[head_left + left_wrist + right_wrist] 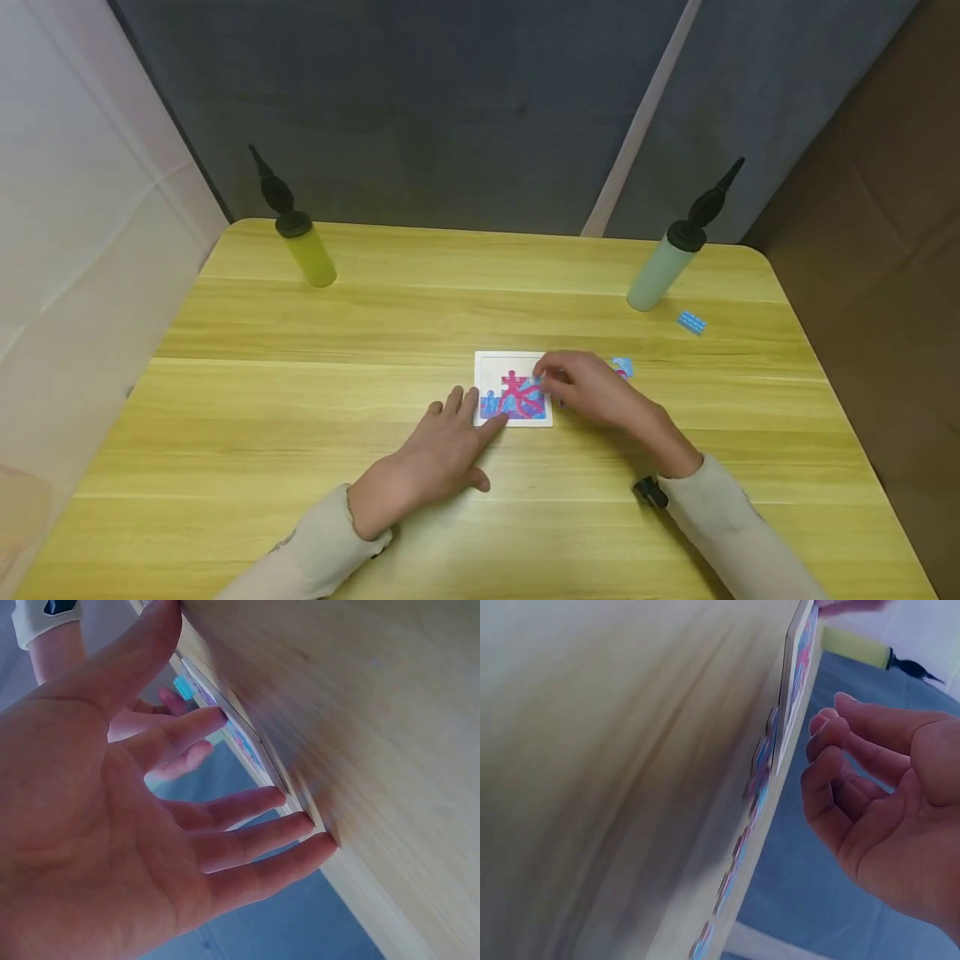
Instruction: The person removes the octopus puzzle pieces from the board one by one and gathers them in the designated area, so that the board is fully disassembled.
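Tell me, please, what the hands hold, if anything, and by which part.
The left hand grips nothing, touching the white rectangular puzzle frame; whether the right hand pinches anything cannot be told.

No lettering can be read right now: not one label, brand, number or sign is made out.

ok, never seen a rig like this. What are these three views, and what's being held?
No machine: a person works bare-handed. The wide picture is from a head-worn camera; the others are from cameras on each wrist. On the wooden table are a partly filled jigsaw in a white tray, loose pieces, a blue brick and two pumps. The left hand is spread at the tray; the right hand has curled fingers, but I can't tell whether they hold a piece.
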Demonstrator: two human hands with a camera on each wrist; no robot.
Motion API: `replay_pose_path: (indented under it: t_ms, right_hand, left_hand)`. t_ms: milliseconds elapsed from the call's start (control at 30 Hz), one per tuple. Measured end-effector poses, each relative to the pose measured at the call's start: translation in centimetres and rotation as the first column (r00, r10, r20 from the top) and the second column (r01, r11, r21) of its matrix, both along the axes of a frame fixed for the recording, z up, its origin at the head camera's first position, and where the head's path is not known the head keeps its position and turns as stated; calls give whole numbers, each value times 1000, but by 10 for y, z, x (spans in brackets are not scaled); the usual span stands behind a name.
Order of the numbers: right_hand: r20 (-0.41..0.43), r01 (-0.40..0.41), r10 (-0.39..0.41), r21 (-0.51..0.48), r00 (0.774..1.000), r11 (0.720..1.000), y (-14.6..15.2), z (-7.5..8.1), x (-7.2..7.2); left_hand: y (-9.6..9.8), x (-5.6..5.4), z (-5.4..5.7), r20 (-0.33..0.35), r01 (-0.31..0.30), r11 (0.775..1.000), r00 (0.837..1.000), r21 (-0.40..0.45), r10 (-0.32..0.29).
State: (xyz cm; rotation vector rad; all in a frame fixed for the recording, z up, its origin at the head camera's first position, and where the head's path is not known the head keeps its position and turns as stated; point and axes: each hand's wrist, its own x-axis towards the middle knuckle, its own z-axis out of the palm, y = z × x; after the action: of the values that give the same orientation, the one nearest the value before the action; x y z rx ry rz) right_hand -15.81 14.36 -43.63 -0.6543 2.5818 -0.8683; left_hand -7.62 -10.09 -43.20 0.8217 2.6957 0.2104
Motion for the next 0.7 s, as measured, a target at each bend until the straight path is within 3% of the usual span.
replay_pose_path:
  t_ms: [300,700]
  right_hand:
    - [-23,-77,79,86,997,993,-26,-4,-3]
    - [-35,-62,67,126,997,990,-32,-7,-4]
  left_hand:
    - [0,0,0,8,1,1000,1000,6,-1]
    - [-2,1,0,7,9,1000,1000,-3,-9]
